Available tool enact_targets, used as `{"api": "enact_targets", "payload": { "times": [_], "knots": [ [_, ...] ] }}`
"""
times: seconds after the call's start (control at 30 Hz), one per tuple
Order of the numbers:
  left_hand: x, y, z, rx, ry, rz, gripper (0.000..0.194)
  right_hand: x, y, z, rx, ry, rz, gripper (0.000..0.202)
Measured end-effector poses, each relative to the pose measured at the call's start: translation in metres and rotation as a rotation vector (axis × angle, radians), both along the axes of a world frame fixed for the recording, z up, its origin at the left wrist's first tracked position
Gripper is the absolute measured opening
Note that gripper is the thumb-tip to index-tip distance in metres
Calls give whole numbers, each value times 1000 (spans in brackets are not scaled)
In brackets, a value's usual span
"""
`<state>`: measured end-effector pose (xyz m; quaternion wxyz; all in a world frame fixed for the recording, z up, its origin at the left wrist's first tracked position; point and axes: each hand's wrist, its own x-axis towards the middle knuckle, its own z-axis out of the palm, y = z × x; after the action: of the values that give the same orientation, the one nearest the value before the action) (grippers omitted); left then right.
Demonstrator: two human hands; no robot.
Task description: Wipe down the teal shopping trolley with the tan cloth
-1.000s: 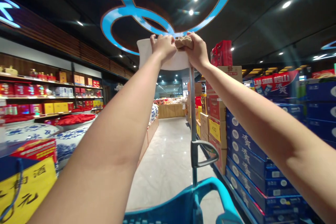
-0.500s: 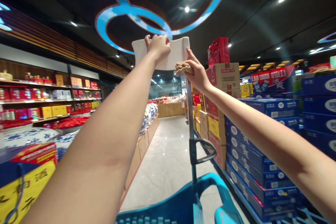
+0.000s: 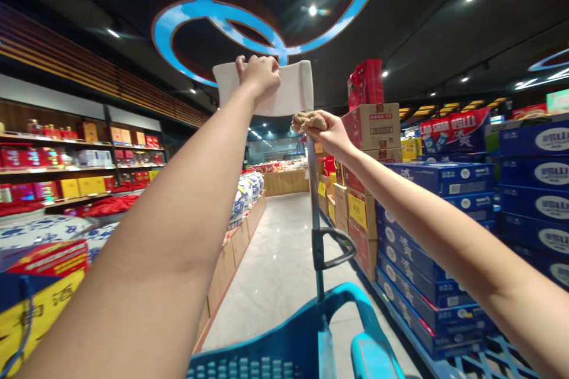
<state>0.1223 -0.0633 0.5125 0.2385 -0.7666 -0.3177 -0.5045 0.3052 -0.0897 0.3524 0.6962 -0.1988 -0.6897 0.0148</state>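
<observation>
Fingers of my left hand (image 3: pixel 260 77) are wrapped over the top edge of a white panel (image 3: pixel 291 87), which stands high at the centre. Just below the panel's right corner, my right hand (image 3: pixel 331 129) grips a crumpled tan cloth (image 3: pixel 310 122) against the upper end of a metal pole (image 3: pixel 313 183). The pole rises from a blue plastic basket cart (image 3: pixel 267 340) at the bottom. A black ring-shaped holder (image 3: pixel 335 247) is fixed partway up the pole.
Stacked blue cartons (image 3: pixel 444 180) and brown boxes (image 3: pixel 376 127) line the right side. Left are shelves of red and yellow goods (image 3: pixel 91 183), wooden-sided displays with blue-and-white jars (image 3: pixel 246 192), and a yellow sign (image 3: pixel 48 314). A pale floor aisle (image 3: pixel 280 231) leads to a counter (image 3: pixel 287 182).
My right hand has come down from the panel's edge, its raised fingers now folded onto the cloth. The view has shifted slightly, with the panel and pole a little further left.
</observation>
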Motion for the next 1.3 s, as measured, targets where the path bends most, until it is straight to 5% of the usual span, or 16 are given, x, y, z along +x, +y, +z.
{"api": "enact_targets", "payload": {
  "times": [0.13,0.2,0.47,0.7,0.97,1.17,1.3],
  "knots": [
    [-1,-10,-4,-14,12,62,21,0,-14,-47,-31,-109,-76,56],
    [0,-18,-7,-38,11,85,26,4,-22,-56,-56,-192,-93,54],
    [-1,-31,-10,-47,32,108,37,5,-13,13,53,-122,-175,52],
    [-1,-30,-9,-57,42,117,38,4,-19,-34,-59,-178,-104,56],
    [-2,-29,-7,-43,33,121,36,8,-13,27,32,-150,-188,54],
    [-3,-26,-6,-48,29,123,33,9,-22,4,-65,-190,-103,54],
    [-3,-26,-5,-50,31,122,37,14,-30,19,-112,-244,-121,52]
  ]
}}
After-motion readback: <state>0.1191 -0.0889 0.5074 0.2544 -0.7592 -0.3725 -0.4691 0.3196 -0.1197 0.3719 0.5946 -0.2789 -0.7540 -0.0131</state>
